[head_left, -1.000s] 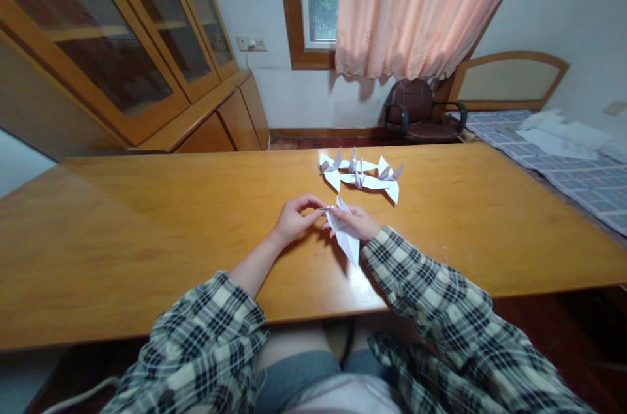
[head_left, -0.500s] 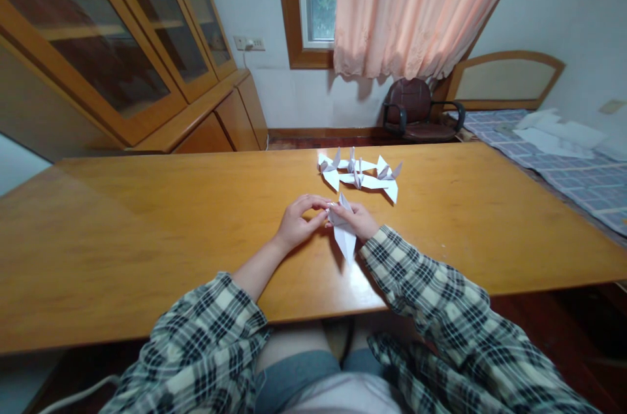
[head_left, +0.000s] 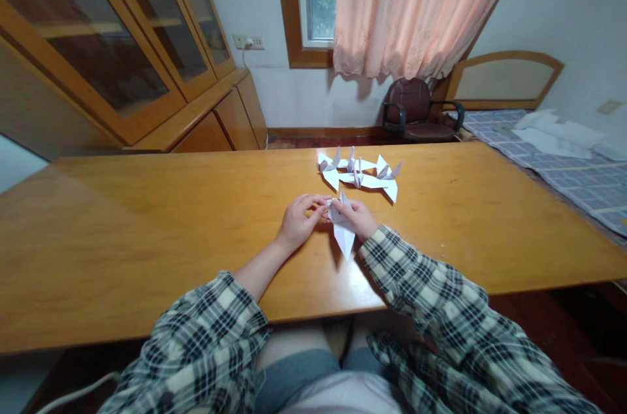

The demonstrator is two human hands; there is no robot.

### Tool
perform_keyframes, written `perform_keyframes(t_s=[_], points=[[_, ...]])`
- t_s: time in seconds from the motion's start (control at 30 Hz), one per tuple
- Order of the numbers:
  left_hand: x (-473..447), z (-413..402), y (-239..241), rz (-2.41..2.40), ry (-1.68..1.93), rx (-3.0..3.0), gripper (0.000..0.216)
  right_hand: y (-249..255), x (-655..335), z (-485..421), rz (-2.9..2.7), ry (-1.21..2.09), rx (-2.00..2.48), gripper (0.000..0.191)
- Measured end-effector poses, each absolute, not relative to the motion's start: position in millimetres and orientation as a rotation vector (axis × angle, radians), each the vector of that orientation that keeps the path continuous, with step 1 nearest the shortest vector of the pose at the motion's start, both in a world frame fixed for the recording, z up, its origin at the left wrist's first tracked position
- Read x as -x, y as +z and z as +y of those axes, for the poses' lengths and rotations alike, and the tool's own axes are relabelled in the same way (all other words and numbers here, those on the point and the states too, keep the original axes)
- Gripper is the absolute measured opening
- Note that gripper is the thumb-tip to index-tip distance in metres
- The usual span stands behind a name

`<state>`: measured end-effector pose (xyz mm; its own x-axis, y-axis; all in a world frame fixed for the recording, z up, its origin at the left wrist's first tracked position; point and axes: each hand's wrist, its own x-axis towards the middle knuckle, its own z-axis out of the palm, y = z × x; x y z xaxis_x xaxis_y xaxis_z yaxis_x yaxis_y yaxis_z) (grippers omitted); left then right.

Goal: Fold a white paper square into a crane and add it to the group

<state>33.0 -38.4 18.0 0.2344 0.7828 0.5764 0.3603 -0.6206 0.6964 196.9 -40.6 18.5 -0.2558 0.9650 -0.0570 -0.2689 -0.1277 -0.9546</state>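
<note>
A white paper crane (head_left: 344, 236) is held above the table near its front edge, one pointed wing toward me and the other pointing away. My right hand (head_left: 361, 219) grips it from the right, thumb on top of the paper. From the left, my left hand (head_left: 300, 219) has its fingers and thumb closed at the crane's left end; the fingertips partly hide that end. Just beyond my hands stand several finished paper cranes (head_left: 358, 180), grouped close together with their wings overlapping.
The wooden table (head_left: 147, 224) spans the view. Behind it are a glass-door cabinet (head_left: 196, 87) on the left, a brown armchair (head_left: 414, 107) and a pink curtain (head_left: 401, 9). A bed (head_left: 563, 166) with white paper sheets (head_left: 558, 136) lies to the right.
The held crane has turned slightly, its near wing tip shifting a little left and up. My left fingertips have shifted slightly at its end. The grouped cranes have not moved.
</note>
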Motion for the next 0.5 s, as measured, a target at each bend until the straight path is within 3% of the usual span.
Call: perform_keyframes(t_s=[0.5], points=[[-38.4,-39.5,13.1,1.064,1.241,-2.047,0.010,15.8,-200.5,-36.2,-1.239,1.364,0.938,0.034]])
